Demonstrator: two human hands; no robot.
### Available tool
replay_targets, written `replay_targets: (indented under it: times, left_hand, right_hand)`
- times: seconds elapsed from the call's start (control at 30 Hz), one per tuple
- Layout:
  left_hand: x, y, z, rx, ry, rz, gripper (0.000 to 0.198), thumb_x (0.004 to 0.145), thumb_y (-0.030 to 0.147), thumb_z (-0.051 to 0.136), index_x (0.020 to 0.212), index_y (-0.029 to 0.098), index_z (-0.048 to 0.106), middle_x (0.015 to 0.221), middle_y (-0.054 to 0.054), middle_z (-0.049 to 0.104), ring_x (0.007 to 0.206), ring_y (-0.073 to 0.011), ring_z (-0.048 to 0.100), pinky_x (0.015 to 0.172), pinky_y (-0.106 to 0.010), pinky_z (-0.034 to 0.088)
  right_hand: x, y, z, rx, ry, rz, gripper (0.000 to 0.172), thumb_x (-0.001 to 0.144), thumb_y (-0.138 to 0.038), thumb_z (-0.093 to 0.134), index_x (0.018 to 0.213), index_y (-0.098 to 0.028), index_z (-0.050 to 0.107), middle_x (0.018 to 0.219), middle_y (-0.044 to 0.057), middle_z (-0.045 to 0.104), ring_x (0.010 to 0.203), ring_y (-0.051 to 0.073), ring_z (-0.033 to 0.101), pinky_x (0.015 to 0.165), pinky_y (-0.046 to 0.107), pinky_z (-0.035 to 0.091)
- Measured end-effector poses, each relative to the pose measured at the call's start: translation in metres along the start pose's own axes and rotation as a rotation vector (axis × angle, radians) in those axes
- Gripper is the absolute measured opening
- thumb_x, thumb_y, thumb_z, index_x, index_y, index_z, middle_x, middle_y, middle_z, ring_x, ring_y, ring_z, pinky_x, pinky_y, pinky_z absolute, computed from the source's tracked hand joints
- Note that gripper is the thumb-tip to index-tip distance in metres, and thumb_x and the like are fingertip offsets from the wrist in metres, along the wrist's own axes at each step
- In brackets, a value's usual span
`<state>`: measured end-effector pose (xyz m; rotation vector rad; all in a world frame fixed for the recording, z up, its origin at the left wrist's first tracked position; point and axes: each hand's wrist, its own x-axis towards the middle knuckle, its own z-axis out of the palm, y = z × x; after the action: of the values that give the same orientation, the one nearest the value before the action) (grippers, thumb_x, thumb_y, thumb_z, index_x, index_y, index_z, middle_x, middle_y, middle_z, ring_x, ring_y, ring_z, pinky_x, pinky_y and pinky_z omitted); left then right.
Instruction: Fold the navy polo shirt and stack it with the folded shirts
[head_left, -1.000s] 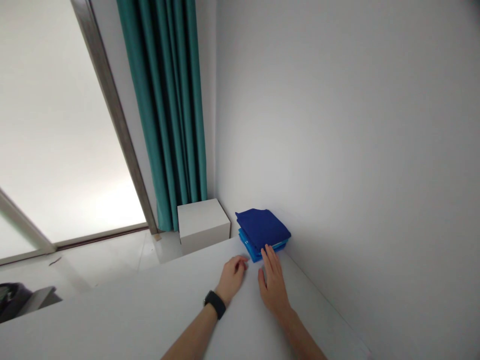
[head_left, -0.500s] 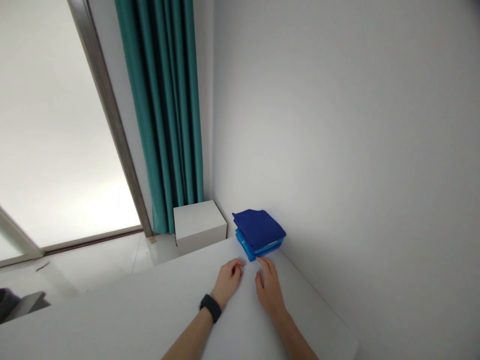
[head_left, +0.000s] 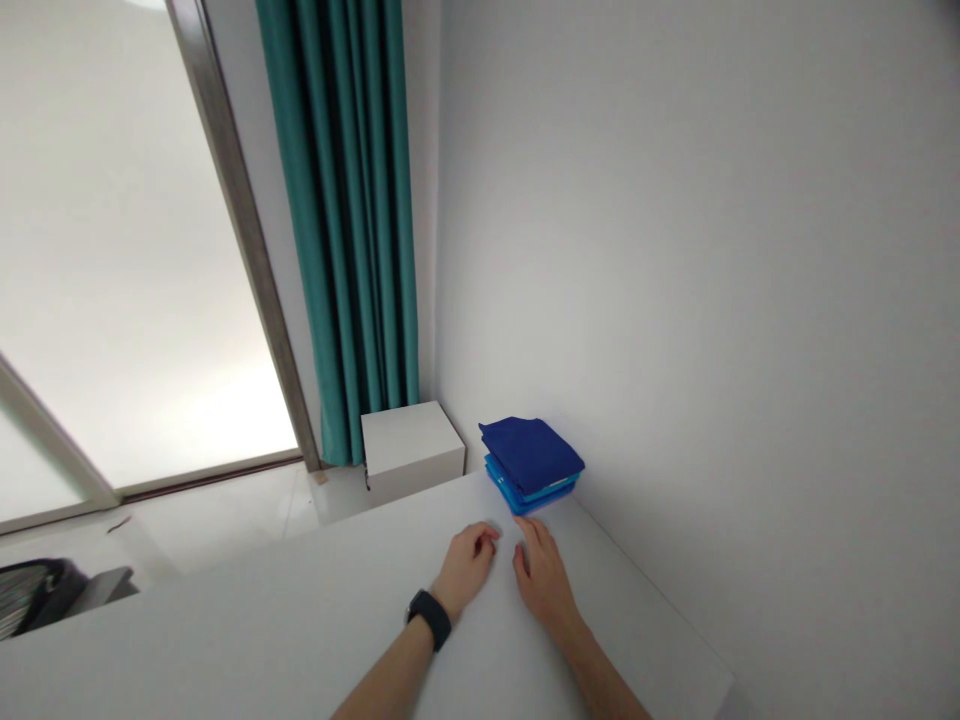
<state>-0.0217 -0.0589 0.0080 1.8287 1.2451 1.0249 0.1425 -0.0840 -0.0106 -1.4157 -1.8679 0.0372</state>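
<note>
A small stack of folded blue fabric (head_left: pixel 531 455) lies at the far right end of the white table (head_left: pixel 285 610), close to the wall. Its top piece is dark blue, with brighter blue layers beneath. My left hand (head_left: pixel 469 562), with a black watch (head_left: pixel 430 618) on its wrist, rests on the table just in front of the stack, fingers loosely curled and holding nothing. Beside it, my right hand (head_left: pixel 544 570) lies with thumb and fingers apart, its fingertips at the stack's near edge; whether they touch it I cannot tell.
Beyond the table's far edge stands a white box-like cabinet (head_left: pixel 412 440) in the corner. A green curtain (head_left: pixel 352 230) hangs behind it, beside a bright framed glass door (head_left: pixel 150 250). The plain wall (head_left: pixel 712 300) borders the table's right side. A dark object (head_left: pixel 52 592) shows at far left.
The camera view has turned slightly left, so everything appears shifted to the right. Both hands and the stack keep nearly the same places on the table.
</note>
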Motion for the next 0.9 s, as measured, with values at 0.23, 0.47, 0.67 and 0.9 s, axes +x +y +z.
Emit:
replay_targets:
  times: [0.23,0.47,0.67,0.9]
  left_hand:
    - [-0.017,-0.005,-0.014,-0.010,0.046,-0.016,0.024,0.082,0.014,0.043,0.086,0.016,0.066,0.084,-0.006,0.069,0.079,-0.0177,0.062,0.076,-0.029,0.046]
    - [-0.039,-0.015,-0.042,0.019,0.093,-0.009,0.024,0.082,0.014,0.042,0.085,0.016,0.066,0.083,-0.007,0.069,0.080,-0.0188,0.061,0.076,-0.031,0.046]
    - [-0.066,-0.022,-0.076,0.065,0.146,-0.010,0.024,0.083,0.015,0.042,0.084,0.016,0.065,0.083,-0.007,0.068,0.080,-0.0191,0.060,0.075,-0.031,0.045]
    - [-0.098,-0.038,-0.120,0.111,0.244,-0.064,0.022,0.082,0.014,0.043,0.084,0.017,0.065,0.084,-0.006,0.067,0.080,-0.0185,0.059,0.076,-0.031,0.044]
  right_hand:
    - [-0.003,-0.020,0.012,-0.026,-0.055,-0.013,0.047,0.086,-0.011,0.039,0.130,-0.018,0.050,0.119,0.010,0.060,0.114,0.023,0.053,0.098,0.041,0.045]
    - [-0.001,-0.048,0.024,-0.049,-0.150,-0.032,0.047,0.086,-0.011,0.039,0.131,-0.016,0.049,0.120,0.012,0.060,0.114,0.024,0.053,0.099,0.042,0.042]
    - [-0.001,-0.080,0.040,-0.067,-0.215,-0.090,0.045,0.088,-0.014,0.039,0.131,-0.016,0.050,0.121,0.011,0.060,0.115,0.024,0.053,0.100,0.041,0.040]
    - [-0.006,-0.124,0.055,-0.080,-0.268,-0.160,0.042,0.089,-0.017,0.042,0.129,-0.017,0.052,0.118,0.011,0.062,0.112,0.024,0.053,0.099,0.039,0.040]
